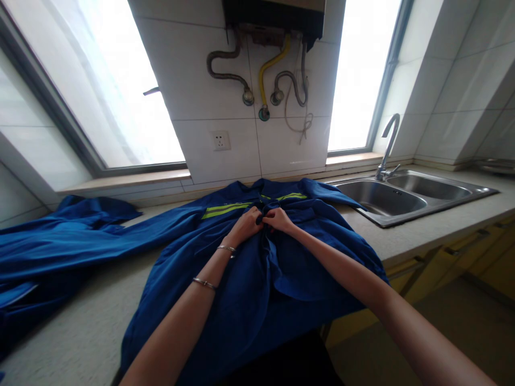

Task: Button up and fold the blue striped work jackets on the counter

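A blue work jacket with yellow-green reflective stripes lies spread on the counter, collar toward the wall, its lower edge hanging over the front. At the middle of its chest, my left hand pinches one side of the front opening. My right hand meets it there, fingers closed on the other front edge. Below the hands the two front edges hang loose and apart. What exactly sits between the fingertips, a button or only cloth, is too small to make out. Two bracelets circle my left wrist and forearm.
More blue clothing is heaped on the counter at the left. A double steel sink with a faucet is set in at the right. Pipes hang from a water heater above a wall socket.
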The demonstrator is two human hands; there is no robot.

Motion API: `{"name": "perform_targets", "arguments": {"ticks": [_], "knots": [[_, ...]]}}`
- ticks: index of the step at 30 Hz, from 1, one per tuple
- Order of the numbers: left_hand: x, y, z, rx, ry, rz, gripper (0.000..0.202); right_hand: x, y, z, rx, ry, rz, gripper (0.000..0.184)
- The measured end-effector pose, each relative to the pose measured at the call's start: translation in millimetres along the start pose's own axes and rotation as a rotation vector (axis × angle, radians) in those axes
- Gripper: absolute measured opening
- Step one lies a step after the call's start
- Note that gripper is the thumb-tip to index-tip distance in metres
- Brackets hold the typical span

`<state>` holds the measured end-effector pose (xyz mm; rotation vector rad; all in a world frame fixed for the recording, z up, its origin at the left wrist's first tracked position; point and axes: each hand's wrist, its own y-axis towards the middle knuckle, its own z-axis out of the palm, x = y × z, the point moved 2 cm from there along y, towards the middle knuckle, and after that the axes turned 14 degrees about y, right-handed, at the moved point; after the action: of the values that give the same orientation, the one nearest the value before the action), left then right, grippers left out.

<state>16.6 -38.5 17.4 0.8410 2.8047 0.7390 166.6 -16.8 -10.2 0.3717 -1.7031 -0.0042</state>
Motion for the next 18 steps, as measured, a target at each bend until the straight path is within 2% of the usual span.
{"name": "perform_targets", "arguments": {"ticks": [5, 9, 12, 18], "knots": [[13, 5, 1.4, 0.059, -0.203, -0.001, 0.011, -4, 0, 1, 0.008, -0.020, -0.016, 0.010], [22, 5, 1.1, 0.161, -0.412, -0.029, 0.020, -3, -2, 4, 0.009, -0.069, -0.072, 0.008], [26, 2, 2.8, 0.210, -0.549, -0.146, 0.027, -3, -3, 4, 0.014, -0.105, -0.125, 0.008], [26, -1, 9.0, 0.192, -0.651, -0.353, 0.031, 0, -1, 2, 0.016, -0.257, -0.288, 0.005]]}}
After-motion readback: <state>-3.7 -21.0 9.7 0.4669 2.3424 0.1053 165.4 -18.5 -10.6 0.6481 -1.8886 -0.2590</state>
